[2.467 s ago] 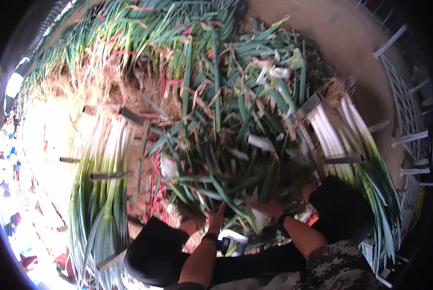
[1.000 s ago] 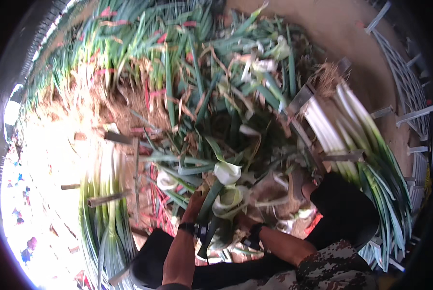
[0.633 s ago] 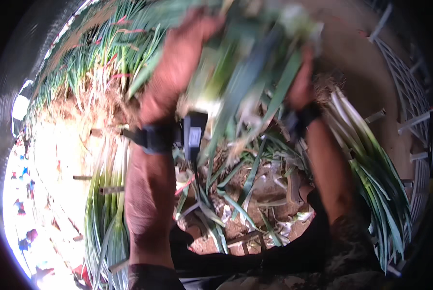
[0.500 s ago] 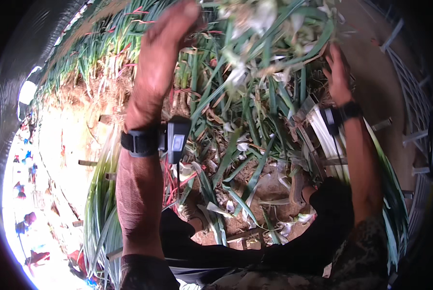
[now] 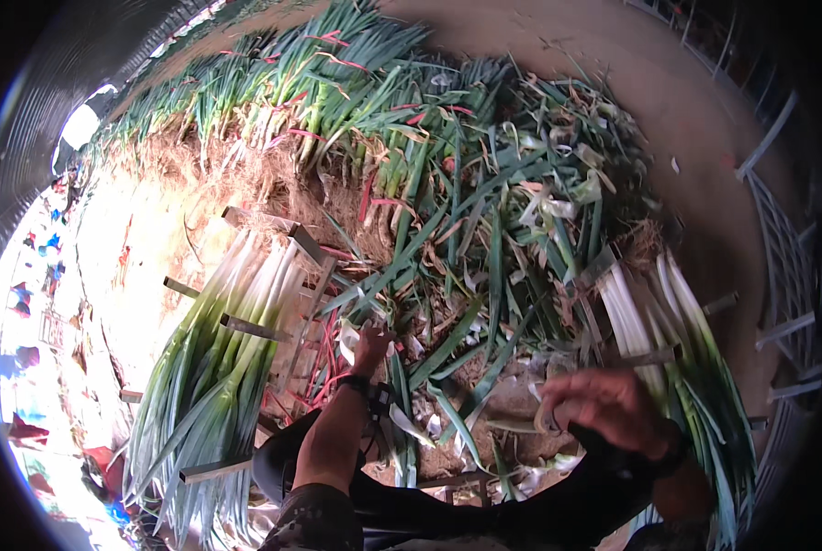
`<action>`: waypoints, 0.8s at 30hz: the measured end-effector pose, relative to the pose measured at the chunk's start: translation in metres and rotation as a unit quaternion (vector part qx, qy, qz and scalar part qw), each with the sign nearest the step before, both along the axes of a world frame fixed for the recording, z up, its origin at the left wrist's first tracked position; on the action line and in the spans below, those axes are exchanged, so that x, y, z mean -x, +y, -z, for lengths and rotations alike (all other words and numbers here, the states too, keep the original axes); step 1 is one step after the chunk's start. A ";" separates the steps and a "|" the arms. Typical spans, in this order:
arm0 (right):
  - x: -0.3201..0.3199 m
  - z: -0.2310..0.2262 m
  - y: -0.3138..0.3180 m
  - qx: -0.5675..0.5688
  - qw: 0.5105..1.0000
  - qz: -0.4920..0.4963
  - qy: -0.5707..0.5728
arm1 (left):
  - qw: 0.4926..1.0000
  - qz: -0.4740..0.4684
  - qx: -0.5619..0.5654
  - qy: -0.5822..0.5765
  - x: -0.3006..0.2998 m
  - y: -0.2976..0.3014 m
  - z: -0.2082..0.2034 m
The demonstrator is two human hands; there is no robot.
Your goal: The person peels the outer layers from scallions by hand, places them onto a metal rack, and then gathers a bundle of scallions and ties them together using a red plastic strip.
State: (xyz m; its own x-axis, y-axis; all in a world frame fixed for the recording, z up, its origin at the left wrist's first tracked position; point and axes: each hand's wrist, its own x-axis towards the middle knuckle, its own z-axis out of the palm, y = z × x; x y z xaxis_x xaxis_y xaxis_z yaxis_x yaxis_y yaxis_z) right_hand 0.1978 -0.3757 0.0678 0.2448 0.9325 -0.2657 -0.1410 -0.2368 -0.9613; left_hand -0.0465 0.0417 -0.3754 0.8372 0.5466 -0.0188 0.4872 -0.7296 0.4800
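Note:
My left hand (image 5: pixel 371 350) is low beside the red ties (image 5: pixel 322 369) and a pale curled peel (image 5: pixel 348 341). Its fingertips are too hidden to show a grip. Over my right knee, my right hand (image 5: pixel 605 410) is slightly blurred, palm down with bent fingers apart, and no held thing shows in it. A bundle of long green onions (image 5: pixel 216 363), white ends away from me, lies across metal bars on my left. On my right a second bundle of green onions (image 5: pixel 700 354) lies the same way in its rack.
Stripped leaves (image 5: pixel 493 266) and pale peelings litter the ground between the racks. A heap of trimmings (image 5: pixel 567 156) lies at the far right. Unpeeled onions tied with red (image 5: pixel 310 101) stand along the far left. The metal rack (image 5: pixel 308 246) has upright ends; a lattice (image 5: pixel 782 266) edges the right.
Both hands have come back from the far side toward my body. The blurred mass of leaves near them now rests on the far heap. The view has shifted too.

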 end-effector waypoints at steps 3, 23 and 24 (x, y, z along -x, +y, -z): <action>0.006 0.023 0.013 0.053 0.977 -0.080 -0.188 | 0.968 -0.164 0.188 -0.021 -0.084 -0.051 -0.028; -0.005 0.100 0.123 -0.002 0.933 -0.122 -0.339 | 0.966 0.032 0.255 -0.008 -0.262 -0.099 0.013; -0.007 0.099 0.127 -0.006 0.929 -0.134 -0.344 | 0.951 0.115 0.285 -0.017 -0.273 -0.089 0.005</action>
State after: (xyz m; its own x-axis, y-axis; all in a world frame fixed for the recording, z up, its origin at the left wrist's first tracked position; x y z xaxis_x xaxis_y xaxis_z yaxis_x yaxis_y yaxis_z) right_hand 0.2044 -0.2487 -0.0311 0.1110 0.9865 -0.1208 0.5700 -0.1628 -0.8054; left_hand 0.2261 -0.0470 -0.3804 0.9386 0.2580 -0.2292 0.3241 -0.4311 0.8421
